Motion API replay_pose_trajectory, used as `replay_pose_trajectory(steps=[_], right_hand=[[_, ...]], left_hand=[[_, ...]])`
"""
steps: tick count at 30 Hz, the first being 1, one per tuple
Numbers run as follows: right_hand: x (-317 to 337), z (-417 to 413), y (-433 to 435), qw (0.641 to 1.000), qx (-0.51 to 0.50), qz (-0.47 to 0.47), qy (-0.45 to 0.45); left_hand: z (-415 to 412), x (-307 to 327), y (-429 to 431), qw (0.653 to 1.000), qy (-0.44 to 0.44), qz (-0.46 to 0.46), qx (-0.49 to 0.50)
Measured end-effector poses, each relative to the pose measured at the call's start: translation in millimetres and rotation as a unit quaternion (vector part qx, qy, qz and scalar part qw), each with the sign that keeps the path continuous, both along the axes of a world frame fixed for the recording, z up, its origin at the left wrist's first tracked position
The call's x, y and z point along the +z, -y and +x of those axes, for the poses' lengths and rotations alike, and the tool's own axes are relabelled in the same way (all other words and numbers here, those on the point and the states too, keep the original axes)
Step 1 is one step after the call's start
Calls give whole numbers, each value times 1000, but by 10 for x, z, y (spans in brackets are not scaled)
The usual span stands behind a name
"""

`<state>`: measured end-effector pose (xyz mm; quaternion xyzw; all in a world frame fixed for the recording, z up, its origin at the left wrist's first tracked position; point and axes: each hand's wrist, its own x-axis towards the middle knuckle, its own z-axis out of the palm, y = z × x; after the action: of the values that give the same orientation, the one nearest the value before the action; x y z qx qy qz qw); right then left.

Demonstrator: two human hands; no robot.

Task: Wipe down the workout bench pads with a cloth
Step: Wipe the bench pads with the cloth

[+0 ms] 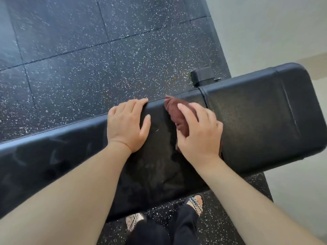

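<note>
Cloth (174, 112), maroon, is lying bunched on black bench pad (256, 117) near its far edge | right hand (200, 131) is covering it, fingers curling round it | left hand (126, 124) is pressing flat on pad just beside it, fingers straight

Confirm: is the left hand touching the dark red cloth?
Apart. Head view shows bare black padded bench between the left hand and the crumpled dark red cloth in the right hand.
</note>
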<state>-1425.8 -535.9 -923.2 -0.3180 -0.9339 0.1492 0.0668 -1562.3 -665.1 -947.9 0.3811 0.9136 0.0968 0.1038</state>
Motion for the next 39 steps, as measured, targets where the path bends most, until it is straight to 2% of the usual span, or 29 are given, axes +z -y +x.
replay_pose_trajectory(steps=[5,13,20,26,34,39], right_hand=[[42,-531,-343,998,-43,2,47],[32,-60,216,999,-39,8,31],[59,-571,-477,999,-35,-4,32],[70,-408,-390,998,-19,-4,62],[-20,-608,-576,998,-21,-27,45],[-17,-449,-458,999,-12,-34,-3]], left_hand=[[-12,21,-8,1000,10,-15,3],[-9,55,-20,999,21,-33,5],[-14,64,-33,999,21,-35,9],[-19,76,-36,998,33,-49,8],[-31,78,-41,998,37,-39,9],[-21,82,-31,999,36,-31,13]])
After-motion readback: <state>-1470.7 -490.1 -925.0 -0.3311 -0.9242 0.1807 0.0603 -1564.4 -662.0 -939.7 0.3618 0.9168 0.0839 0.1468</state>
